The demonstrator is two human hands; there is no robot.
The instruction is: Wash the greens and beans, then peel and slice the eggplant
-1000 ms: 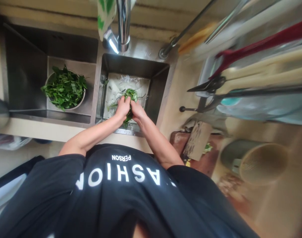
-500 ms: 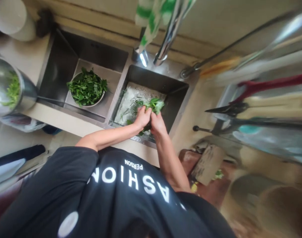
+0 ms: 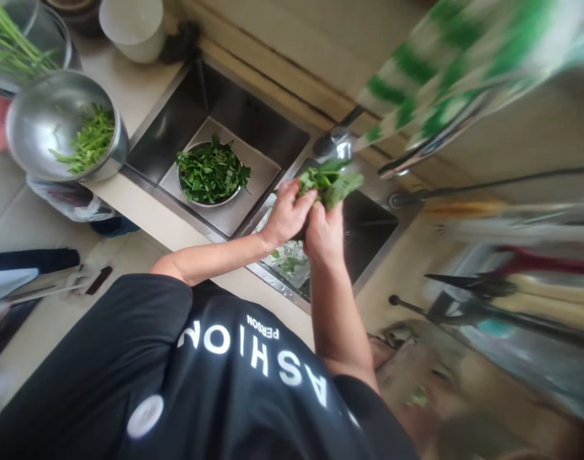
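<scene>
Both hands are raised over the right sink basin (image 3: 368, 223), close together around a bunch of leafy greens (image 3: 333, 182). My left hand (image 3: 287, 214) is closed on the near left side of the bunch, thumb on top. My right hand (image 3: 324, 236) grips it from below, fingers partly hidden. Leaves stick out beyond the fingertips. Under my wrists, water and loose leaves (image 3: 289, 262) show in the basin. In the left basin (image 3: 253, 160) stands a round bowl heaped with cut leafy greens (image 3: 210, 171).
A steel pot (image 3: 38, 128) with green pieces stands on the counter at left, beside a container of long green stems (image 3: 14, 45) and a white bowl (image 3: 133, 29). The tap (image 3: 411, 160) and a green-striped cloth (image 3: 392, 83) hang close by. Scissors (image 3: 469, 284) lie at right.
My hands have lifted the greens up out of the basin toward the tap. The camera view has turned, so the left counter shows more.
</scene>
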